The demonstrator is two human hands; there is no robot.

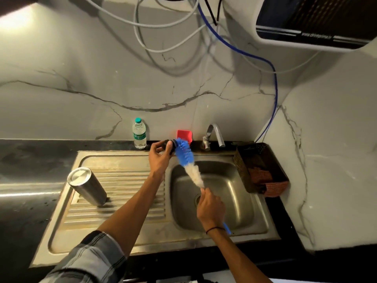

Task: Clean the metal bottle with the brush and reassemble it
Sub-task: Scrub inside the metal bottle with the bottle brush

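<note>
We note a dark counter (30, 160) with a steel sink unit (142, 237) set into it. Landmark: the sink's basin (234, 190). Left of the basin, on the ribbed drainboard (122, 190), the metal bottle (86, 185) stands inverted, base up. Behind the basin, at the wall: a clear plastic water bottle (139, 133) to the left, a red container (184, 135), the tap (214, 135). Just right of the basin, a dark basket (259, 166) holding a reddish cloth (275, 188).

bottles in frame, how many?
2. The metal bottle stands inverted on the sink's drainboard, left of the basin. A clear plastic water bottle with a green cap stands on the counter against the wall. None seems hidden.
</note>
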